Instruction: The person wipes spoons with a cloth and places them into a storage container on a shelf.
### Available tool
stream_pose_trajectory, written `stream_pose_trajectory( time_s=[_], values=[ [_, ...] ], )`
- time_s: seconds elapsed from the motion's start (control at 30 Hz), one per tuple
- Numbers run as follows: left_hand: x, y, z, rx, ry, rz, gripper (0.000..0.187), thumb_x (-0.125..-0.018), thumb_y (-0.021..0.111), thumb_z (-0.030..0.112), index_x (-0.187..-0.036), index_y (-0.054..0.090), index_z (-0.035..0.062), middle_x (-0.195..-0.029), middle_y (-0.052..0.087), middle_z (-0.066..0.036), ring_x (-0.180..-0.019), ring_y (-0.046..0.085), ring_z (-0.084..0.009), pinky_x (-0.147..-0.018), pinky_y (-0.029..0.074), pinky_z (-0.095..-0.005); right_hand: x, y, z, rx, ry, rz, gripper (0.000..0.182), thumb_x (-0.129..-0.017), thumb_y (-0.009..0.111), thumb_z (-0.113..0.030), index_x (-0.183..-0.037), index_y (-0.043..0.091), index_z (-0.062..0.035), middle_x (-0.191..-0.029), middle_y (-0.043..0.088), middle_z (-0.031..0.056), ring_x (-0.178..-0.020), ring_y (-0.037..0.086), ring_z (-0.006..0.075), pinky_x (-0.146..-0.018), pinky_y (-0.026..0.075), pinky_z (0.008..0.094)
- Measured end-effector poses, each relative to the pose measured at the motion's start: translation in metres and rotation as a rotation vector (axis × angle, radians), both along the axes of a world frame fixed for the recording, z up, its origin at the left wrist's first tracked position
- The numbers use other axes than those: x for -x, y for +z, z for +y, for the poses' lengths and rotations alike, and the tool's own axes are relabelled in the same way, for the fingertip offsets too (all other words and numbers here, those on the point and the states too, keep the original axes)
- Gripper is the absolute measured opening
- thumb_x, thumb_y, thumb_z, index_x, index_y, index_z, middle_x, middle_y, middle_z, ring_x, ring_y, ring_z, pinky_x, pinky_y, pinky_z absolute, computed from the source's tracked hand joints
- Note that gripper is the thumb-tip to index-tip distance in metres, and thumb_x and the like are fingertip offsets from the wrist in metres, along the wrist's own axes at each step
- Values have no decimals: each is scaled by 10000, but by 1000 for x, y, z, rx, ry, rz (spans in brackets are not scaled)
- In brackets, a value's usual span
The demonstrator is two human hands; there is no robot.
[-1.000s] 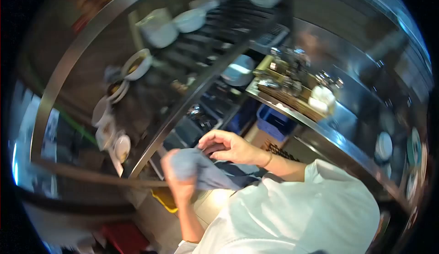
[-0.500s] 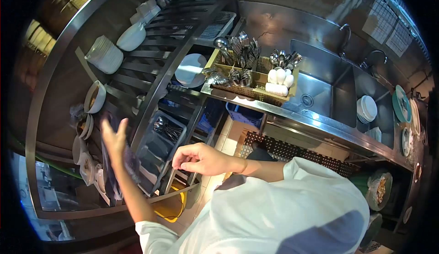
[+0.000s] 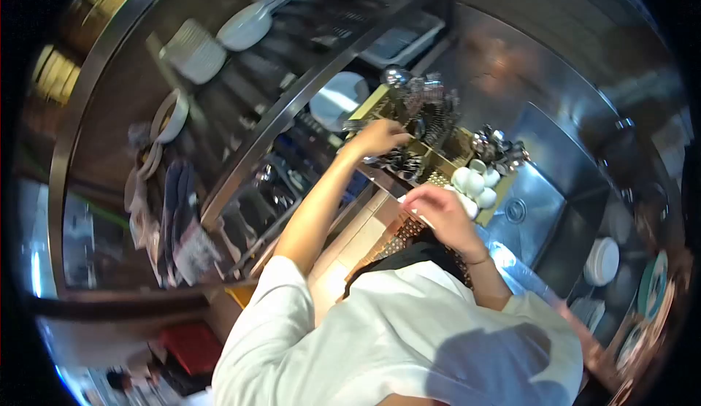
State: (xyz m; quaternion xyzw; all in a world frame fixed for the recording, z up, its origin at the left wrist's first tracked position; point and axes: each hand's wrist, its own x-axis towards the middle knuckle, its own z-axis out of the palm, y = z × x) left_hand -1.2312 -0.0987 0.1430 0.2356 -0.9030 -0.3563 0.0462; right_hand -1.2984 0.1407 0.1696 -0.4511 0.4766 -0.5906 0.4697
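Steel kitchen table with a sink and a divided basket holding metal cutlery.
Left hand over the basket, right hand loosely curled near white pieces; whether their fingers grip anything, I cannot tell. Cutlery looks stiff, light, slippery; best held by handles.

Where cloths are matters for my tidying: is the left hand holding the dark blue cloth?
No, the dark blue cloth hangs at the rack, while the left hand is at the cutlery basket.
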Motion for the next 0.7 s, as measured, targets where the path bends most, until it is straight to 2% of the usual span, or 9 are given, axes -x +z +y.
stream_pose_trajectory(
  time_s=[0.1,0.17,0.23,0.3,0.33,0.47,0.57,0.63,0.7],
  values=[
    [35,0,2,94,14,-309,431,-767,630,412,-913,676,9,-820,673,-160,-768,653,-276,-742,501,-383,51,-5,-15,-31,-145,324,127,-865,525,-42,-938,626,-15,-871,654,45,-807,603,109,-729,467,244],
    [49,-50,-11,106,48,-39,439,-694,641,450,-780,687,21,-743,651,-189,-712,638,-337,-678,499,-417,74,-9,-26,-54,-114,523,157,-854,532,-59,-971,625,-11,-882,666,88,-802,619,140,-724,470,262],
    [56,-50,-14,169,71,-140,367,-729,649,386,-871,695,51,-777,671,-149,-739,649,-287,-701,503,-382,82,-13,-36,-91,-25,635,234,-836,551,-78,-1057,607,-24,-956,666,127,-830,645,224,-744,478,289],
    [34,-9,3,3,147,-138,298,-734,645,330,-863,692,65,-778,672,-133,-752,651,-265,-687,495,-376,79,-22,-42,-114,20,752,339,-817,566,-71,-1154,556,-31,-1011,652,148,-897,633,285,-784,475,324],
    [26,-17,-2,-52,78,11,241,-758,622,274,-836,680,53,-721,654,-117,-703,634,-223,-645,473,-368,75,-20,-45,-145,72,799,432,-802,579,-73,-1222,496,-11,-1068,622,189,-973,599,336,-835,459,363],
    [-16,-6,-1,-186,-1,-142,231,-787,580,235,-809,638,12,-666,602,-102,-625,537,-160,-600,419,-334,64,-43,-54,-85,124,760,770,-762,663,-90,-1384,225,31,-1292,418,298,-1195,435,406,-984,372,387],
    [-31,-13,9,-343,-18,-18,310,-776,552,299,-820,638,5,-676,585,-101,-606,516,-188,-568,416,-363,53,-43,-62,14,145,774,809,-766,659,-91,-1401,171,22,-1353,339,284,-1247,362,410,-1026,320,390],
    [-32,-16,24,-334,63,-43,331,-769,540,303,-848,634,-4,-746,611,-143,-692,577,-241,-644,453,-391,43,-43,-68,-96,160,665,834,-763,664,-97,-1408,147,15,-1382,299,269,-1272,322,400,-1049,283,392],
    [-31,-15,39,63,104,86,325,-781,542,270,-871,594,-38,-803,596,-188,-779,577,-347,-761,444,-409,37,-53,-77,74,0,664,837,-764,664,-106,-1412,145,8,-1372,320,260,-1260,349,383,-1042,289,404]
  ],
)
